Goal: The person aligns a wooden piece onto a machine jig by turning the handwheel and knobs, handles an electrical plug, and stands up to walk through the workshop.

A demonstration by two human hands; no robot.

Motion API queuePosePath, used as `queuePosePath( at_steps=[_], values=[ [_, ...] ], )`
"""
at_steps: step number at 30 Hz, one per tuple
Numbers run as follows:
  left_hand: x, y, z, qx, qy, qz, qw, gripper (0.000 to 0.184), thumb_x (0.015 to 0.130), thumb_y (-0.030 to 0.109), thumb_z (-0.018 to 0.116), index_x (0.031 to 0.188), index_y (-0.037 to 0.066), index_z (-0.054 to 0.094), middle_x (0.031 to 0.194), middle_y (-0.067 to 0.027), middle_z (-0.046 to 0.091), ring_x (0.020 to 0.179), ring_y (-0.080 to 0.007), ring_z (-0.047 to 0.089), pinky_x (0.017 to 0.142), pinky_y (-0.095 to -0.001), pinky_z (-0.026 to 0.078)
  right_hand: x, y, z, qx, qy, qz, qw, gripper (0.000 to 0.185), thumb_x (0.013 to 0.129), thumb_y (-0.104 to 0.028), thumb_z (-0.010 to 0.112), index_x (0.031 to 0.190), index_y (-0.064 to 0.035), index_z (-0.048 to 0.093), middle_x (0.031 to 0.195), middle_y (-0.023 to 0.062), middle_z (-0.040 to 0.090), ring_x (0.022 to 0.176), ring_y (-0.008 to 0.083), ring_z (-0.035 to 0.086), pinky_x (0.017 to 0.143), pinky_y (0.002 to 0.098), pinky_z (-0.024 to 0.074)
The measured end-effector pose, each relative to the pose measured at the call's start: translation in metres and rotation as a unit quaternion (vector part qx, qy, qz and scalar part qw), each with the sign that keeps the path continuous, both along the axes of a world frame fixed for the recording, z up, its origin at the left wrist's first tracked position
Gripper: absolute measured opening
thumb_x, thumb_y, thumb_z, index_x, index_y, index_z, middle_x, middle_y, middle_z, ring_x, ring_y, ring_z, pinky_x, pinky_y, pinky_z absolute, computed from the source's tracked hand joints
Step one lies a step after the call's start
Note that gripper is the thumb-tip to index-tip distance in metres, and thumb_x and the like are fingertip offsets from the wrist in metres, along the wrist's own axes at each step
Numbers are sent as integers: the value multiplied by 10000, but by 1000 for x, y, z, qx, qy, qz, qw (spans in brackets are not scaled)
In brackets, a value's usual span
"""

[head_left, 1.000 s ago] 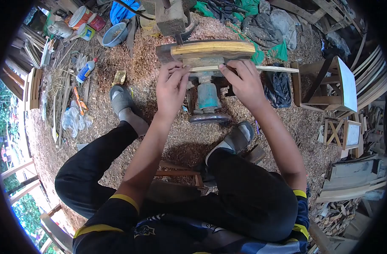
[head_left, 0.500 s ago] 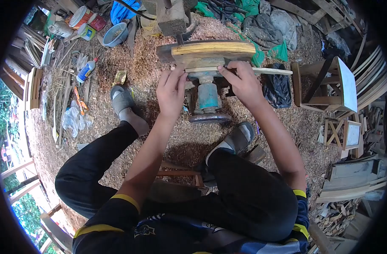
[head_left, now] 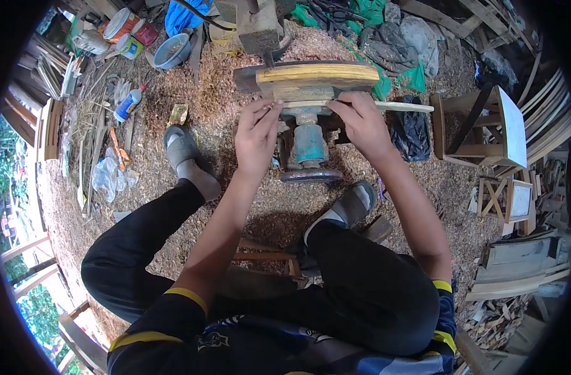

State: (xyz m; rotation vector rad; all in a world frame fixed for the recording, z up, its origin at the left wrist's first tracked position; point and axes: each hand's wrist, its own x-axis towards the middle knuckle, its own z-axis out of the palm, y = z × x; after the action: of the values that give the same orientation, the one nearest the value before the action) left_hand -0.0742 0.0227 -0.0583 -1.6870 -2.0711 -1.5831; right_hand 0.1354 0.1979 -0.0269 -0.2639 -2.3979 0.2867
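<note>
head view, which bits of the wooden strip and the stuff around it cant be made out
Head view: wooden strip, its left end, hidden by the left grip.
Head view: the stretch of strip at the right grip, covered by that hand.
Head view: grey machine part, its top, cut off by the upper edge.
Head view: bottle, its label print, too small.

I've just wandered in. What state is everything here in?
Left hand: fingers pinching the strip
Right hand: gripping the strip, thumb forward
Strip: thin, held in both hands, sticking out past the right one
Board: curved, beyond the hands
Sandals: worn
Basin: open-topped, something inside
Bottle: capped
Black bag: crumpled
Floor: strewn with shavings
</note>
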Motion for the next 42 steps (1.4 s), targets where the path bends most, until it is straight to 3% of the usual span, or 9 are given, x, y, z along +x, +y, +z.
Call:
queuePosePath(
  at_steps=[8, 12, 19, 22, 24, 28, 35, 37, 42],
  values=[
    [6, -2, -10, 13, -22, 8, 1000, 411, 916, -107, 744, 1300, 33, 784, 1306, -163, 663, 1049, -273, 749, 887, -341, 620, 9, 8, 49, -101, -133, 46, 985, 265, 894, -8, 731, 1152, -68, 717, 1157, 127, 668, 1045, 343, 686, 930, 463, 558],
    [7, -3, -12, 13, -17, 11, 1000, 423, 911, -104, 748, 1311, 30, 778, 1311, -171, 660, 1060, -282, 748, 901, -350, 621, -1, 18, 87, 18, -127, 55, 990, 252, 896, -90, 787, 1138, -82, 719, 1159, 103, 670, 1039, 329, 687, 907, 450, 557],
    [14, -5, -9, 0, -48, 34, 998, 348, 910, -137, 715, 1225, -17, 802, 1378, -182, 635, 1031, -254, 749, 865, -337, 616, -49, 29, 63, 21, -65, 24, 997, 339, 908, -124, 792, 1240, -143, 727, 1265, 87, 668, 1147, 342, 668, 971, 481, 534],
    [10, -5, -21, -8, -6, 6, 1000, 427, 955, -126, 684, 1370, -33, 706, 1405, -186, 621, 1101, -248, 733, 939, -347, 604, -49, 29, 53, 13, -73, 20, 997, 385, 926, -130, 773, 1304, -178, 722, 1288, 83, 680, 1156, 349, 675, 979, 491, 531],
    [14, -1, -25, 40, -212, 2, 976, 560, 1008, -106, 636, 1550, -43, 512, 1452, -186, 594, 1227, -236, 687, 1050, -351, 565, -52, 35, 50, -1, -80, 31, 996, 388, 934, -119, 754, 1314, -192, 731, 1263, 85, 700, 1140, 351, 686, 978, 489, 533],
    [15, 7, 1, 62, -284, 26, 956, 674, 1048, -73, 620, 1663, -23, 348, 1521, -193, 551, 1353, -258, 623, 1166, -374, 502, -54, 37, 49, -16, -81, 35, 996, 378, 930, -92, 742, 1293, -195, 752, 1222, 89, 717, 1123, 344, 698, 975, 489, 534],
    [2, 19, 17, -31, -247, 17, 968, 616, 1082, -17, 622, 1663, -7, 416, 1536, -165, 546, 1345, -231, 620, 1114, -343, 540, -54, 39, 47, -27, -78, 39, 996, 382, 916, -82, 759, 1278, -199, 778, 1187, 68, 725, 1128, 320, 701, 980, 484, 531],
    [4, 22, 14, 16, -216, 51, 975, 589, 1028, -24, 661, 1602, -13, 530, 1344, -165, 627, 1141, -201, 668, 965, -316, 594, -54, 40, 45, -20, -77, 34, 996, 395, 913, -85, 765, 1289, -205, 778, 1183, 64, 726, 1132, 313, 701, 980, 482, 530],
    [-1, 17, 10, -28, -201, 25, 979, 604, 1050, -32, 635, 1633, -6, 482, 1368, -153, 608, 1168, -185, 672, 986, -298, 574, -50, 42, 44, -29, -73, 42, 996, 426, 907, -63, 759, 1307, -210, 778, 1205, 66, 724, 1151, 301, 702, 981, 483, 527]
  ],
)
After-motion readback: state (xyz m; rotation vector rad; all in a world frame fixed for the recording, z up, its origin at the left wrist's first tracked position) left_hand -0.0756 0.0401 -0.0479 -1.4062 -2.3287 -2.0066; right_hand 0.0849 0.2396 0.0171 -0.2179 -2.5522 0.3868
